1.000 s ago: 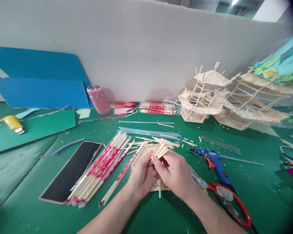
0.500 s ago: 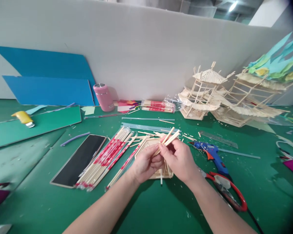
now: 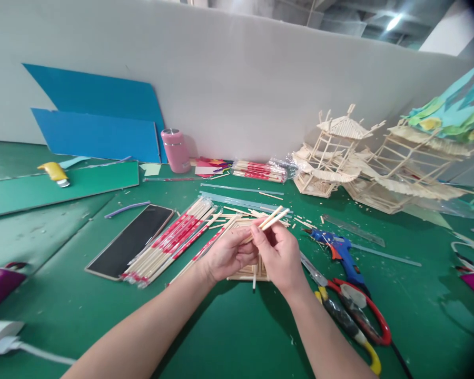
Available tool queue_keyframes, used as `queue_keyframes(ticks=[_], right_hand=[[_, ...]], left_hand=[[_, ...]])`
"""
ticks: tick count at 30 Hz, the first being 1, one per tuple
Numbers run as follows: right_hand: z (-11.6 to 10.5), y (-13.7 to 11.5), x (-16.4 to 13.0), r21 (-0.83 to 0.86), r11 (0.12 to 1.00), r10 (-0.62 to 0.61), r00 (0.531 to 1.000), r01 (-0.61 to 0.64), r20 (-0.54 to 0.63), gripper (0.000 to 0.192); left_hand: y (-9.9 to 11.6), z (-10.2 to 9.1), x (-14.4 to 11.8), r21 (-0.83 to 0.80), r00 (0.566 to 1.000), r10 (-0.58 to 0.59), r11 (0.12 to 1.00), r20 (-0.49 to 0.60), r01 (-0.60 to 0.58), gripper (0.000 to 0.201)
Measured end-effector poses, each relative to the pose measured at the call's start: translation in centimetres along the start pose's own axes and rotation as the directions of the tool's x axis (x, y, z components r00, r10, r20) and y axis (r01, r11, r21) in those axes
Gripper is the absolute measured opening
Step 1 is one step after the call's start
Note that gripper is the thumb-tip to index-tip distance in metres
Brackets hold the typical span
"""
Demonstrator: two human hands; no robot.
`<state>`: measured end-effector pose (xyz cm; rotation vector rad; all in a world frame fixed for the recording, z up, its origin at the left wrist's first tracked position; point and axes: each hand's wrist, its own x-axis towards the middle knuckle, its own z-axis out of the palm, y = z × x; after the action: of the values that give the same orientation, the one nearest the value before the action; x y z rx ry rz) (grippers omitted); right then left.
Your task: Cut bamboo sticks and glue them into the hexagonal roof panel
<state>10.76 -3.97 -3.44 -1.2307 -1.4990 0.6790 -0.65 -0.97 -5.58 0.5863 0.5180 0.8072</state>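
Note:
My left hand (image 3: 225,255) and my right hand (image 3: 278,255) meet over the green mat, both pinching a few short wooden sticks (image 3: 275,218) whose ends point up and to the right. Under the hands lies a flat panel of glued sticks (image 3: 248,271) amid a loose pile of cut sticks (image 3: 237,217). Left of the hands lie wrapped bundles of chopsticks with red sleeves (image 3: 173,240).
A blue glue gun (image 3: 339,251) and red-handled scissors (image 3: 355,310) lie to the right. A dark phone (image 3: 130,241) lies to the left. Stick-built pavilion models (image 3: 339,152) stand at the back right, a pink bottle (image 3: 175,150) and blue boards (image 3: 98,123) against the wall.
The view has swung, so the table items sit further right and higher. My hands have raised the sticks a little, and their ends now stick out further up and right.

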Motion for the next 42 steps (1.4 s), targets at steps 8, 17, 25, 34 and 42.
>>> queue_keyframes(ticks=[8, 17, 25, 34, 42], right_hand=[[0.2, 0.5, 0.8, 0.049, 0.998, 0.031, 0.999, -0.03, -0.024, 0.019], [-0.8, 1.7, 1.9, 0.097, 0.99, 0.107, 0.994, -0.104, -0.033, 0.02], [-0.7, 2.5, 2.1, -0.01, 0.997, 0.076, 0.995, -0.076, -0.058, 0.03], [-1.1, 1.8, 3.4, -0.235, 0.972, 0.006, 0.995, 0.017, 0.097, 0.031], [0.1, 1.8, 3.0, -0.35, 0.925, -0.072, 0.973, 0.147, 0.218, 0.028]], left_hand=[[0.0, -0.4, 0.2, 0.076, 0.993, 0.056, 0.995, 0.104, -0.065, 0.019], [-0.2, -0.5, 0.1, 0.221, 0.985, 0.063, 0.97, 0.16, -0.098, 0.024], [-0.2, -0.4, 0.1, 0.301, 0.99, 0.08, 0.947, 0.115, -0.112, 0.026], [1.9, -1.1, -0.1, 0.532, 0.976, 0.216, 0.829, -0.025, -0.17, 0.021], [4.5, -1.3, -0.4, 0.78, 0.932, 0.361, 0.592, -0.03, -0.204, 0.026]])
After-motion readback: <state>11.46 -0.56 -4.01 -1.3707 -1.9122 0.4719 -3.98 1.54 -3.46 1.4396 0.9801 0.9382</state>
